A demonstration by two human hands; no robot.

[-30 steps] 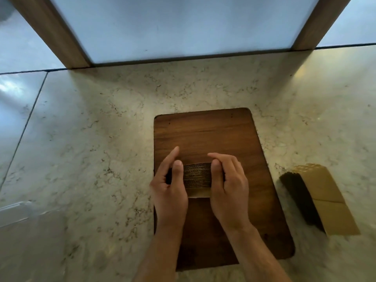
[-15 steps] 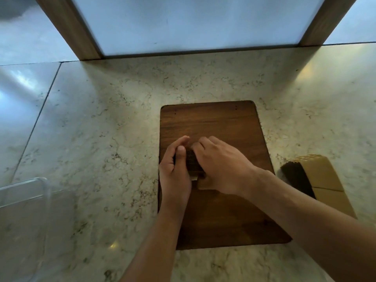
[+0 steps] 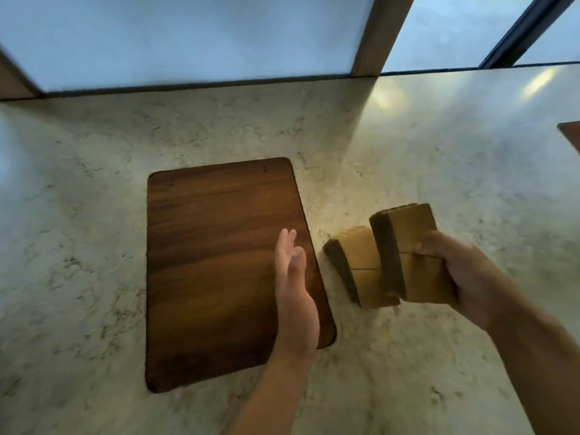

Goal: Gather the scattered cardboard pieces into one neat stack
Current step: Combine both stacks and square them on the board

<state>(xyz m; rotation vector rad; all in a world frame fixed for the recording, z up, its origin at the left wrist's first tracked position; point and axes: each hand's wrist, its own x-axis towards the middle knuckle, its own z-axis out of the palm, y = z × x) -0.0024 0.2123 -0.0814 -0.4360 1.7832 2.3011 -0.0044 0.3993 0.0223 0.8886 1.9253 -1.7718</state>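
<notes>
**Two cardboard stacks beside a wooden board**

A marble-patterned countertop (image 3: 94,246), pale with grey veining and a glossy sheen, carries a dark wooden board (image 3: 219,262); the board is a flat rectangle with rounded corners, its grain running across in warm brown bands, and two small dots show near its far edge. Behind the counter stands a frosted window pane (image 3: 188,36), divided by a brown wooden post (image 3: 383,32); at the far right edge a corner of another brown slab (image 3: 569,138) juts into view.

Just right of the board, on the counter, sits a resting cardboard stack (image 3: 357,265); it is a block of tan pieces with a darker, ribbed side showing the layered edges, and a seam crosses its top face. Nothing lies between it and the board's right edge.

The right hand (image 3: 464,274) grips a held cardboard stack (image 3: 411,255), fingers and thumb curled round its near end; this block is the same tan card with a dark corrugated side, tilted, and it overlaps the right part of the resting stack in view; whether the two touch cannot be told.

The left hand (image 3: 295,277) is flat and open, fingers straight and together, edge-on over the board's right margin; it holds nothing, and whether it touches the board is unclear. The picture is slightly blurred around the hands.
</notes>
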